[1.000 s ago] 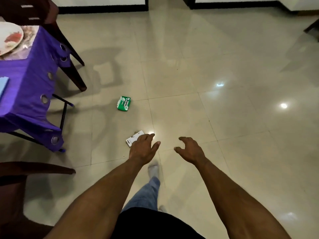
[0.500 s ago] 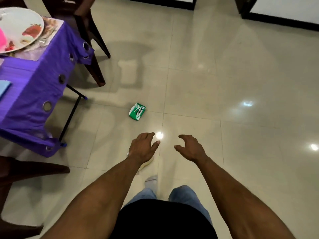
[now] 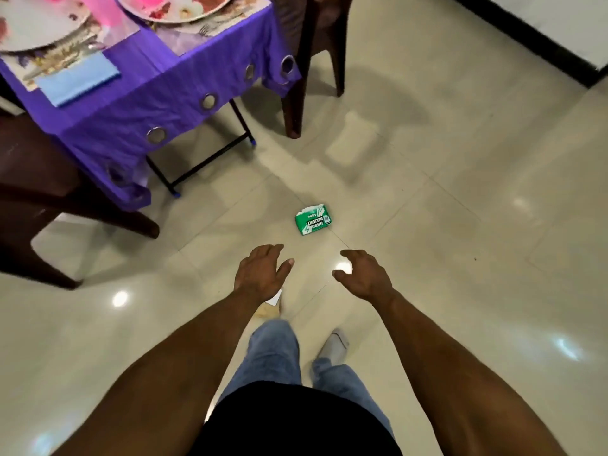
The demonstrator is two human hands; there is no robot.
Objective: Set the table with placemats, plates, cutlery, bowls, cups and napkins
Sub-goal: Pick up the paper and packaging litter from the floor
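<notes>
1. The left hand (image 3: 261,271) is hanging out over the tiled floor (image 3: 460,192) with its fingers loosely spread, holding nothing; the right hand (image 3: 363,274) is hovering beside it, fingers slackly curved and likewise holding nothing.
2. A green packet (image 3: 313,219) is lying on the floor just ahead of both hands, touching neither.
3. The table (image 3: 138,103), draped in a purple cloth, is standing at the upper left; two plates (image 3: 39,28) (image 3: 184,8) are sitting on placemats (image 3: 210,31) there, with a blue napkin (image 3: 77,81) lying flat near the table's edge.
4. Dark chairs (image 3: 316,44) are standing round the table; cutlery is too blurred to tell.
</notes>
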